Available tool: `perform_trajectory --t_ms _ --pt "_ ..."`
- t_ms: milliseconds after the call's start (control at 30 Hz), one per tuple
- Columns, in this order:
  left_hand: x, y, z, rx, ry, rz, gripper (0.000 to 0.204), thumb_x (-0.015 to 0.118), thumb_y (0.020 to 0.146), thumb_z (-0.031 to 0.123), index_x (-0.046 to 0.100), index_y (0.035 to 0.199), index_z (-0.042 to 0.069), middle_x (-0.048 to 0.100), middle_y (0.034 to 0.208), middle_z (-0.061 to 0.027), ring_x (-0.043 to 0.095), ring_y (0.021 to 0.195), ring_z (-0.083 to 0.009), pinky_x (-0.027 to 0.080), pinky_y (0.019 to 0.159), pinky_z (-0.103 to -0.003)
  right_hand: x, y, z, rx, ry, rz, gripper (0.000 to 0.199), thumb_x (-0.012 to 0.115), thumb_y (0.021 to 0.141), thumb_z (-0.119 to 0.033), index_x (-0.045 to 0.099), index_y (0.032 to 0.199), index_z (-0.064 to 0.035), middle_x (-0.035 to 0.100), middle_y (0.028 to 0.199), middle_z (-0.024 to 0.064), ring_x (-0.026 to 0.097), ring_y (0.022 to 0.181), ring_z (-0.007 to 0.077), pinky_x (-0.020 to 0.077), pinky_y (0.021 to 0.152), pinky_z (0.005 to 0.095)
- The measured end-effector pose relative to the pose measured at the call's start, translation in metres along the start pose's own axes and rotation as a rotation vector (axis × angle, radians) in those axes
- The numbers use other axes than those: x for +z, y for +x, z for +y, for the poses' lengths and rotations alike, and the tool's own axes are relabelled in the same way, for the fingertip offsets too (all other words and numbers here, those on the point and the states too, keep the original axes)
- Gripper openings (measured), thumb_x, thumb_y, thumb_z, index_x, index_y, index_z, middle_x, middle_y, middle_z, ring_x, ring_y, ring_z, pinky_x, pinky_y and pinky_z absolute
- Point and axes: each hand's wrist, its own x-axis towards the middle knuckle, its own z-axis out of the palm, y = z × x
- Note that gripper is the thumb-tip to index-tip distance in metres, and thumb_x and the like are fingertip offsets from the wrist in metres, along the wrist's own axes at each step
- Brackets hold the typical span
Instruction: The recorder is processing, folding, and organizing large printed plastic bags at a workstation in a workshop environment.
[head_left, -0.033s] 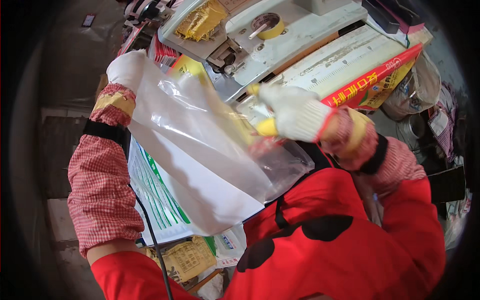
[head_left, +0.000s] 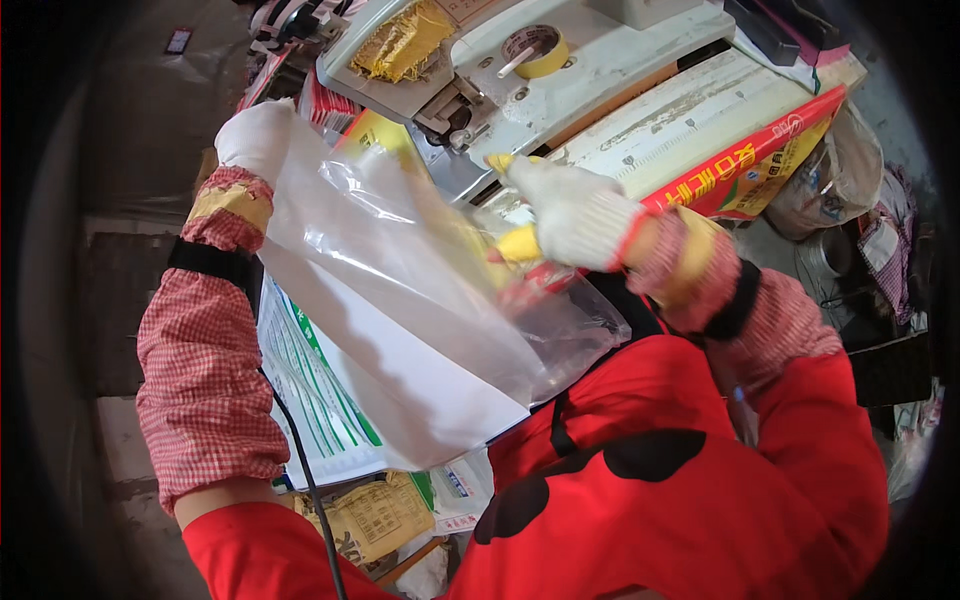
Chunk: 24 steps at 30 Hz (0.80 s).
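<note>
My left hand [head_left: 255, 140], in a white glove, is closed on the top edge of a clear plastic bag [head_left: 360, 215]. The bag hangs down across my lap over a white sack [head_left: 425, 405] with green print. My right hand [head_left: 580, 215] wears a white knit glove with yellow fingertips. Its thumb and forefinger are spread apart with nothing seen between them, just above the right side of the bag. Whether the right hand touches the film I cannot tell. The fingers of my left hand are mostly hidden by the glove and the film.
Ahead stands a pale grey machine [head_left: 620, 55], seemingly for sewing, with a yellow tape roll [head_left: 552, 64] on it. A red and yellow printed sack [head_left: 745, 160] lies along its right edge. Folded yellow sacking [head_left: 370, 515] lies below. A black cord [head_left: 308, 470] runs past my left arm.
My right hand has shifted slightly left, and its thumb and forefinger show more sharply. My left hand and the bag are nearly unchanged.
</note>
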Motion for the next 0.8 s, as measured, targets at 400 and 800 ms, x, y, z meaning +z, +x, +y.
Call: perform_trajectory --t_ms 400,800 --pt "0.0 -0.002 0.004 0.042 0.076 0.046 0.024 0.04 0.087 0.018 0.061 0.095 0.009 0.064 0.096 -0.0107 0.062 0.089 -0.0293 0.05 0.073 -0.04 0.072 0.047 -0.018 -0.164 0.845 0.108 0.035 0.068 0.071 -0.034 0.06 0.092 -0.007 0.063 0.08 0.0087 0.059 0.07 0.0208 0.0465 0.064 0.0332" --pt "0.002 -0.013 0.005 0.091 0.056 0.048 0.029 0.041 0.089 0.028 0.062 0.097 0.01 0.064 0.09 -0.0142 0.061 0.086 -0.0316 0.047 0.075 -0.041 0.192 0.051 -0.07 -0.434 0.215 -0.509 0.026 0.058 0.074 -0.033 0.061 0.086 -0.0101 0.061 0.081 0.0125 0.06 0.075 0.0274 0.0477 0.067 0.0391"
